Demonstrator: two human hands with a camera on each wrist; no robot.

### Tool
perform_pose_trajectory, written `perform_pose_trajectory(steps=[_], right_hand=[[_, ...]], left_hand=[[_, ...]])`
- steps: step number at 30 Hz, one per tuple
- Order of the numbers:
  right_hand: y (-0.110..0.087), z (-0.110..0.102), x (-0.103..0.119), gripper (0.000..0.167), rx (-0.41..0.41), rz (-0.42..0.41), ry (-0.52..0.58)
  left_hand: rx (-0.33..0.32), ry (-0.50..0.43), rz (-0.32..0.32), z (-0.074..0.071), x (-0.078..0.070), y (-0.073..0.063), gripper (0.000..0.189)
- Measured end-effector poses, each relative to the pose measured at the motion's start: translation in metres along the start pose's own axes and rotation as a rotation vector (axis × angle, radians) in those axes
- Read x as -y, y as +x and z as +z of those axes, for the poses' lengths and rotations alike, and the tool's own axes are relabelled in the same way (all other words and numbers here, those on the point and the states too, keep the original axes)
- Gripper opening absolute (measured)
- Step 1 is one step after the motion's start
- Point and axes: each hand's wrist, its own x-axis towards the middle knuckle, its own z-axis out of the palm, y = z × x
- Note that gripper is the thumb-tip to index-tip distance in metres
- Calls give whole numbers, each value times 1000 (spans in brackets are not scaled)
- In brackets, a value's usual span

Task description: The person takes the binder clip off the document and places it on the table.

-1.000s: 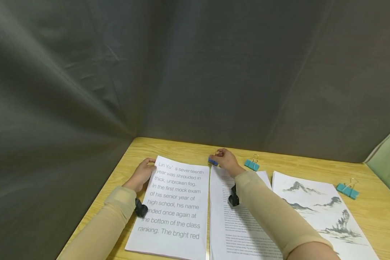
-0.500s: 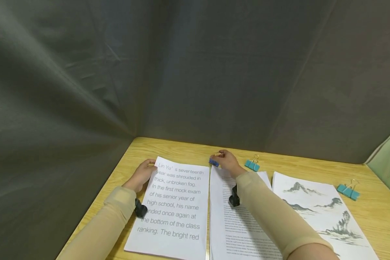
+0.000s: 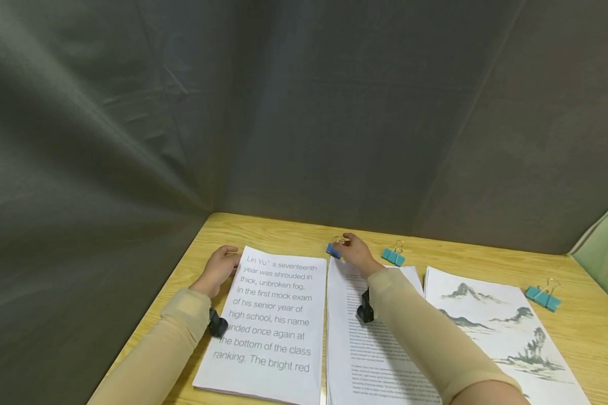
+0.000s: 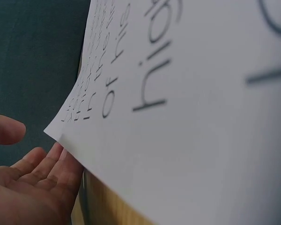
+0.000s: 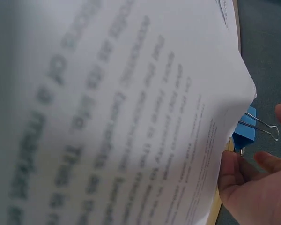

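Observation:
In the head view a blue binder clip point(image 3: 334, 250) stands at the back, by the top left corner of the small-print stack point(image 3: 349, 337). My right hand point(image 3: 356, 254) is right beside it. In the right wrist view the clip point(image 5: 245, 132) shows between the spread thumb and fingers, its wire handles toward the hand. My left hand point(image 3: 218, 271) lies at the upper left edge of the large-print stack point(image 3: 268, 326). The left wrist view shows that thumb apart from the page corner point(image 4: 56, 131), with the loosely bent fingers point(image 4: 51, 164) right under the paper's edge.
A teal binder clip point(image 3: 393, 256) sits behind the small-print stack. On the right lies a stack with an ink landscape point(image 3: 486, 326), and another teal clip point(image 3: 543, 297) is beside it. Dark cloth point(image 3: 334, 112) walls the wooden table point(image 3: 278, 233) at the back and left.
My right fingers have loosened from the blue clip, leaving its handles in sight. The left hand has drawn slightly left off the page corner, which now looks lower.

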Motion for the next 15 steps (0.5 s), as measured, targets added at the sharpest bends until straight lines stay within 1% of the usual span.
perform_pose_trajectory(steps=[4, 8, 10, 12, 15], right_hand=[[-3, -7, -5, 65, -4, 14, 16], [-11, -20, -9, 64, 34, 14, 42], [-19, -28, -10, 63, 60, -7, 43], [-28, -37, -9, 63, 78, -40, 16], [-40, -51, -9, 63, 89, -113, -78]], left_hand=[[12, -8, 0, 4, -2, 0, 49], [31, -10, -2, 2, 0, -1, 50], [39, -13, 4, -2, 2, -1, 50], [42, -14, 9, -6, 2, -1, 50], [43, -4, 31, -12, -4, -3, 50]])
